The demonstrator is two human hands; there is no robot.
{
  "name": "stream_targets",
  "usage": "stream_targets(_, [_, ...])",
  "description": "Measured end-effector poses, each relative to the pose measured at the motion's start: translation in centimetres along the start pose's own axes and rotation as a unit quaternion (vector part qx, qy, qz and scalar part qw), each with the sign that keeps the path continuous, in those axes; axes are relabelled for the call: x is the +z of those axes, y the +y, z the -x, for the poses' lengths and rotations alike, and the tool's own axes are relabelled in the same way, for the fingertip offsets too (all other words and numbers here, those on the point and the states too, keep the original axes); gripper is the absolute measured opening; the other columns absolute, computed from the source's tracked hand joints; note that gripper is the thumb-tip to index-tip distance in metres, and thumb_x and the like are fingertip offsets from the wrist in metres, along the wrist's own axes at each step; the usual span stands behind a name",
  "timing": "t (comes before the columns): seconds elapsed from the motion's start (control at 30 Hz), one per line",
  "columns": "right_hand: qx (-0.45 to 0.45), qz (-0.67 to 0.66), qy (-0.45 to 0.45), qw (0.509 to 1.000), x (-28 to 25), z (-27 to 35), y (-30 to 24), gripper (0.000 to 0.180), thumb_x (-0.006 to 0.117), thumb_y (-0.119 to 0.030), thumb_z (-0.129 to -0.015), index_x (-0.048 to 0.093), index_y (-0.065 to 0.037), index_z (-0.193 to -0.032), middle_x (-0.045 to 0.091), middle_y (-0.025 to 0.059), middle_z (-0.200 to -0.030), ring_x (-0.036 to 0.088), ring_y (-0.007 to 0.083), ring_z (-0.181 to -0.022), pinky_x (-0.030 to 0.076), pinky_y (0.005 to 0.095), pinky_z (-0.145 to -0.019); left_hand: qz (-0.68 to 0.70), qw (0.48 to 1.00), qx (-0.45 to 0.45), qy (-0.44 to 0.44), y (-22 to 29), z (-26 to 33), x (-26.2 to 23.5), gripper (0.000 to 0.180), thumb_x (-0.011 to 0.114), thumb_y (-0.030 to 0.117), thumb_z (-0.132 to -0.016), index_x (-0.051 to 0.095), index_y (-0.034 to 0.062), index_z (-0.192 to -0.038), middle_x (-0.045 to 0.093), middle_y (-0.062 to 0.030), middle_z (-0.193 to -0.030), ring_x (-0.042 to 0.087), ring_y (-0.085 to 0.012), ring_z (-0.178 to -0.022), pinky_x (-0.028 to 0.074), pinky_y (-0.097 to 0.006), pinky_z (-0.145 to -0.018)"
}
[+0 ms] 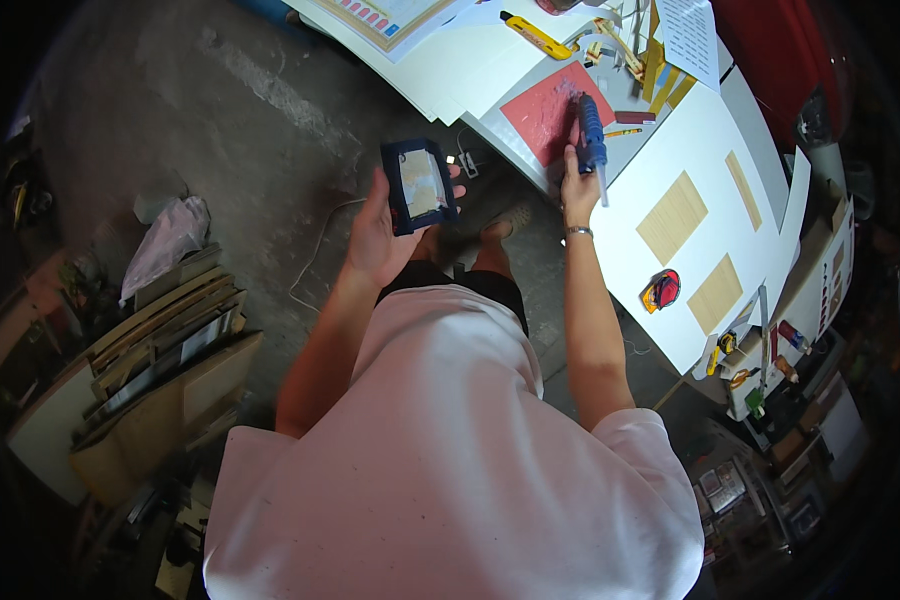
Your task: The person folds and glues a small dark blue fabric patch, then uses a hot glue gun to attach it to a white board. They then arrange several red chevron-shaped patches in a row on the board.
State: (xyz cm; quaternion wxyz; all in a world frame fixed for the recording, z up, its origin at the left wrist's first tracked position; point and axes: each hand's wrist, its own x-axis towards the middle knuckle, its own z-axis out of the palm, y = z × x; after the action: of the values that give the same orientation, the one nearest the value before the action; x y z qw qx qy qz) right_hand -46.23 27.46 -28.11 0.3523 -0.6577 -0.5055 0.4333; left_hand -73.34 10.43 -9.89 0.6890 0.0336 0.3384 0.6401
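My left hand [375, 235] holds a small, dark blue rectangular frame [394, 190] away from the table, thumb along one side and fingers at the other. Inside the frame sits a cream, patchy panel [425, 180]. At the near edge of the table, my right hand [574, 180] is closed around a blue glue gun [592, 130]. A pale glue stick [602, 188] juts from its back end toward me. Under the gun's front part lies a red sheet [540, 115]. Part of my right hand's grip is hidden behind the gun.
The white tabletop [630, 320] carries wood-coloured panels [672, 218], a red tape measure [662, 290], a yellow utility knife [538, 35], a pencil [623, 132] and scraps. Boards [170, 370] lean at the left beside a plastic bag [168, 245]. A cable with a white adapter [468, 163] hangs near the table edge.
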Motion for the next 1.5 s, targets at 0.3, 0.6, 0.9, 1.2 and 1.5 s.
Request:
stream_targets(0.3, [0.042, 0.133, -0.026, 0.990, -3.0, 3.3, -5.6, 0.046, 0.072, -0.037, -0.096, 0.067, 0.007, -0.104, 0.067, 0.0099, -0.066, 0.068, 0.0205, -0.051, 0.051, 0.0337, -0.048, 0.040, 0.999, -0.011, -0.007, -1.2, -2.2, 0.7, 0.069, 0.031, 0.056, -0.110, 0.040, 0.0054, -0.156, 0.048, -0.0254, -0.153, 0.052, -0.0397, -0.136, 0.043, -0.051, -0.110])
stream_targets(0.6, [0.141, 0.077, -0.082, 0.984, -4.6, 5.0, -11.2, 0.037, 0.079, -0.031, -0.089, 0.071, 0.005, -0.096, 0.069, 0.0075, -0.066, 0.065, 0.0166, -0.047, 0.047, 0.0281, -0.046, 0.053, 0.998, 0.021, -0.017, 0.7, -2.8, 1.9, 0.067, 0.034, 0.053, -0.111, 0.041, 0.0035, -0.155, 0.052, -0.0235, -0.150, 0.054, -0.0375, -0.134, 0.044, -0.050, -0.110])
stream_targets(0.9, [0.026, -0.202, -0.245, 0.948, -7.3, 15.8, -22.6, 0.036, 0.061, -0.011, -0.098, 0.057, 0.011, -0.125, 0.072, 0.0282, -0.113, 0.066, 0.0183, -0.056, 0.056, 0.0289, -0.051, -0.012, 0.999, 0.034, -0.002, 2.2, -1.8, 2.8, 0.063, 0.033, 0.052, -0.112, 0.044, 0.0043, -0.151, 0.059, -0.0131, -0.142, 0.057, -0.0262, -0.132, 0.041, -0.043, -0.114])
stream_targets(1.2, [0.017, -0.156, -0.257, 0.954, -3.9, 17.6, -24.7, 0.038, 0.058, -0.013, -0.101, 0.055, 0.011, -0.130, 0.072, 0.0264, -0.106, 0.067, 0.0193, -0.056, 0.056, 0.0286, -0.050, 0.002, 0.999, 0.030, 0.009, 2.3, -1.3, 3.6, 0.061, 0.029, 0.051, -0.113, 0.045, 0.0056, -0.150, 0.060, -0.0096, -0.141, 0.056, -0.0213, -0.129, 0.043, -0.041, -0.109])
stream_targets(1.5, [0.044, -0.141, -0.256, 0.955, -3.6, 17.9, -25.1, 0.033, 0.057, -0.011, -0.100, 0.057, 0.011, -0.124, 0.072, 0.0241, -0.100, 0.063, 0.0181, -0.052, 0.054, 0.0281, -0.047, -0.028, 0.999, 0.041, 0.000, 1.8, -1.3, 3.1, 0.061, 0.027, 0.051, -0.113, 0.045, 0.0069, -0.150, 0.061, -0.0089, -0.139, 0.059, -0.0206, -0.126, 0.050, -0.039, -0.101])
